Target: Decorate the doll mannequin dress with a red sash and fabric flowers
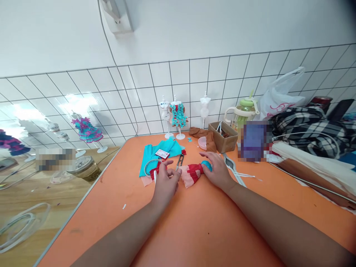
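A small doll dress (191, 174) in pink and red cloth, with a blue piece at its right end, lies on the orange table. My right hand (219, 172) is closed around that blue end, thumb in front and fingers behind. Beside the pink hem is my left hand (166, 183), thumb and forefinger pinched together; whatever they hold is too small to make out. Thread snips (180, 160) lie just beyond the dress. Behind my left hand are turquoise cloth (147, 155), a small white and red packet (162, 154) and a pale ring (147, 165).
Small white dress forms stand along the tiled wall, one wearing a turquoise ruffled dress (178, 115). A cardboard box (226, 141), brown cloth (210, 139), a jug (244, 111) and a plastic bag (280, 98) are at the back right. A wooden surface (66, 200) adjoins on the left.
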`<state>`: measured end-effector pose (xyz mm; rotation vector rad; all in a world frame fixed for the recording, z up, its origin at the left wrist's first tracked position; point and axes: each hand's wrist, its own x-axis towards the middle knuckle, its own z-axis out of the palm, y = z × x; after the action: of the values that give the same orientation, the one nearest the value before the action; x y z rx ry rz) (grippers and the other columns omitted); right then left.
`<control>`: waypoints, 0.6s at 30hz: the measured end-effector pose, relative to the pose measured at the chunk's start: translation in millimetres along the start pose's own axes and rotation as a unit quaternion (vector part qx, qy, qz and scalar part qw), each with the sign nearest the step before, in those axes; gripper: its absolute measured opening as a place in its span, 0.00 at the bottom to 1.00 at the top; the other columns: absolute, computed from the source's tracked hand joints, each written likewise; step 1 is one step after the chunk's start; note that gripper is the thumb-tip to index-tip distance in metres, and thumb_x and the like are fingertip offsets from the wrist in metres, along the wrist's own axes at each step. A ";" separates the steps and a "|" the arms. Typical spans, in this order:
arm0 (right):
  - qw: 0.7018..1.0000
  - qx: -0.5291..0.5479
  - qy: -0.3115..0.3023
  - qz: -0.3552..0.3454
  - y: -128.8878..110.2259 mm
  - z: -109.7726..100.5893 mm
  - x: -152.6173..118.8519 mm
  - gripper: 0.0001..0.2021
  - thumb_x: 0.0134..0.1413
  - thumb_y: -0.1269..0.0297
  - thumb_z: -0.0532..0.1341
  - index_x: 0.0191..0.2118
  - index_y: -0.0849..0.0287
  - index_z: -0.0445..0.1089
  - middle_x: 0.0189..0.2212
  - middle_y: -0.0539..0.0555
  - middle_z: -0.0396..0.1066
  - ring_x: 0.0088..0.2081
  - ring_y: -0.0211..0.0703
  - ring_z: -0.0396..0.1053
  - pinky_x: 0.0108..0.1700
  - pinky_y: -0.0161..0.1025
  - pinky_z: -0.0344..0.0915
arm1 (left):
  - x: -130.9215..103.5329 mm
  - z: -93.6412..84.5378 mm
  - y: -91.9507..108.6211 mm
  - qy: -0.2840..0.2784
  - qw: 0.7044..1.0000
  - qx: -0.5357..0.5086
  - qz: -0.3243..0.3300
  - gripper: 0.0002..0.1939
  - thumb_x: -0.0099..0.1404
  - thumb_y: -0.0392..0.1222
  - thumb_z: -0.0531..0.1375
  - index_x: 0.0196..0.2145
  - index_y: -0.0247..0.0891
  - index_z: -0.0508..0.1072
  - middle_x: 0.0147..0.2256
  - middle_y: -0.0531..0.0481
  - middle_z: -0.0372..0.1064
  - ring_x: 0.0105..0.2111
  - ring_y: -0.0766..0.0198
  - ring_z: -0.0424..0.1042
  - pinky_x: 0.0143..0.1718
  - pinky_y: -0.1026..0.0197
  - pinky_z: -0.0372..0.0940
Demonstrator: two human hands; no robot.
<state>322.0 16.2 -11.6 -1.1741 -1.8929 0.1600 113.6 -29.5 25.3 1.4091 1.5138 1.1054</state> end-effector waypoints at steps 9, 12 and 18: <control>0.993 -0.010 0.005 0.119 30.3 13.5 6.9 0.12 0.51 0.66 0.53 0.41 0.56 0.70 0.41 0.54 0.70 0.43 0.48 0.66 0.47 0.48 0.62 | 16.4 -46.7 2.5 -0.105 0.849 0.483 0.184 0.14 0.57 0.52 0.59 0.39 0.44 0.73 0.36 0.46 0.71 0.41 0.51 0.67 0.41 0.53 0.56; 0.990 0.028 0.026 0.133 33.8 14.4 8.7 0.13 0.52 0.63 0.54 0.43 0.56 0.69 0.40 0.54 0.70 0.42 0.47 0.66 0.46 0.47 0.63 | 17.7 -39.0 -8.0 -0.118 0.824 0.523 0.185 0.11 0.62 0.46 0.54 0.33 0.42 0.74 0.32 0.44 0.72 0.36 0.51 0.69 0.37 0.53 0.56; 0.937 0.156 0.232 0.208 33.4 6.0 14.2 0.17 0.57 0.57 0.50 0.49 0.59 0.62 0.42 0.59 0.67 0.43 0.46 0.66 0.46 0.45 0.63 | 24.4 -32.1 -13.6 -0.028 0.885 0.417 0.207 0.17 0.66 0.48 0.48 0.38 0.42 0.75 0.35 0.44 0.74 0.37 0.53 0.69 0.38 0.55 0.57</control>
<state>337.4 47.4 -23.7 -1.2450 -1.1458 0.3660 76.8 -8.2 23.2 2.4121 1.7845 0.6165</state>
